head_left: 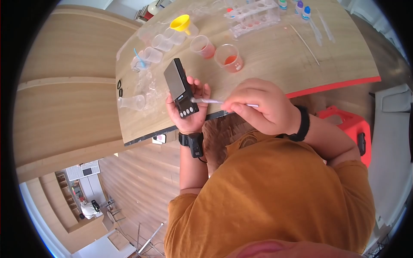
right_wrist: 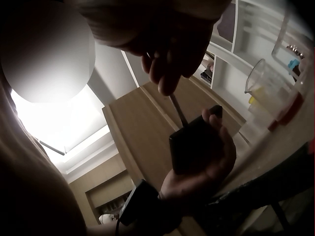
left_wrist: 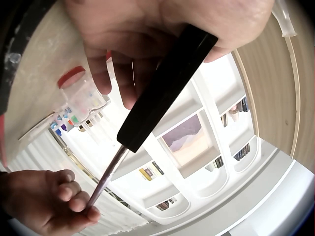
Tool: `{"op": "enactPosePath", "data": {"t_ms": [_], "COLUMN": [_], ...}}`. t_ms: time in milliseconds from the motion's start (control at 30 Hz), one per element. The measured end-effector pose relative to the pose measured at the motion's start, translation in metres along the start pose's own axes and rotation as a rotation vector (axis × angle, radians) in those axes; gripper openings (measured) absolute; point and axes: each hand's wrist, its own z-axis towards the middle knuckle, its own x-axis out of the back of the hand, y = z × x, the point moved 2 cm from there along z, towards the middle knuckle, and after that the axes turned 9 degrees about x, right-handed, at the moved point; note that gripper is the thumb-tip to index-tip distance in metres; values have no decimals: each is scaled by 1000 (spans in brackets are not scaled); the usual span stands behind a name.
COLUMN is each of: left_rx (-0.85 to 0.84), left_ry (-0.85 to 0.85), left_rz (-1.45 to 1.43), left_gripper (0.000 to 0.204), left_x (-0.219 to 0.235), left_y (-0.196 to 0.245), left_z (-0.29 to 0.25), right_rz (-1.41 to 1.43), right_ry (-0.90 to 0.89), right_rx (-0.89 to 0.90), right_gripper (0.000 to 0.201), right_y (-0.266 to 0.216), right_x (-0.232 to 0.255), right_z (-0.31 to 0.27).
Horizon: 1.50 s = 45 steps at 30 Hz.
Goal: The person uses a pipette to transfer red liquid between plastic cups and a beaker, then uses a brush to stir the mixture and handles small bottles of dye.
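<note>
A black pocket scale [head_left: 186,105] with four round buttons and a raised lid lies in the left hand [head_left: 191,122], whose thumb and fingers hold its sides. The right hand [head_left: 264,105] pinches a thin pale spatula [head_left: 208,101] between thumb and fingers, and its far end is at the scale's body. In the left wrist view the scale [left_wrist: 167,88] shows edge-on, with the spatula [left_wrist: 106,177] running from its end to the right hand [left_wrist: 44,201]. The right wrist view is dark; the spatula [right_wrist: 178,112] meets the scale [right_wrist: 192,145] there.
On the table [head_left: 275,64] stand two cups of red liquid [head_left: 206,50] [head_left: 232,62], several clear cups, a yellow funnel [head_left: 180,22], a tube rack [head_left: 254,19] and small dropper bottles [head_left: 306,13]. A thin stick [head_left: 304,44] lies at the right. A red stool [head_left: 355,129] is beside the person.
</note>
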Motion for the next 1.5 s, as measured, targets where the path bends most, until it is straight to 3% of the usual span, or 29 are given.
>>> {"op": "enactPosePath", "data": {"t_ms": [67, 200, 300, 467, 700, 800, 900, 967, 1133, 1233, 1333, 1433, 1500], "left_rx": [-1, -1, -12, 2, 8, 17, 31, 35, 39, 20, 16, 57, 9], "left_ry": [-4, -16, 32, 5, -11, -65, -21, -19, 34, 62, 33, 16, 44], "left_rz": [-12, -1, 30, -11, -21, -29, -35, -5, 45, 37, -51, -85, 124], "left_gripper": [57, 57, 56, 58, 59, 61, 63, 64, 65, 67, 68, 71, 66], "left_x": [0, -2, -4, -2, -2, 3, 7, 4, 0, -2, -1, 3, 1], "left_y": [0, 0, 0, 0, 0, 1, 1, -1, -1, -2, -2, -1, -1], "left_z": [0, 1, 0, 0, 0, 1, 0, 1, 1, 2, 1, 1, 2], "right_rz": [42, 36, -25, 59, 23, 66, 0, 26, -62, 3, 69, 70, 67], "right_ry": [-110, -99, 24, -102, -5, -113, -64, 117, 138, 77, -158, -141, -155], "right_rx": [31, 17, -33, 27, -12, -24, -13, -91, -46, -99, -105, -122, -124], "right_gripper": [14, 14, 8, 16, 18, 19, 19, 14, 19, 17, 17, 14, 17], "right_y": [-6, -7, 0, -8, -2, -7, -3, 7, 15, 6, -8, -15, -12], "right_x": [5, 6, 1, 6, 2, 8, 8, 2, -4, 3, 14, 21, 27], "right_z": [-3, -4, -2, -6, -2, -5, -2, 3, 10, 6, -8, -18, -23]}}
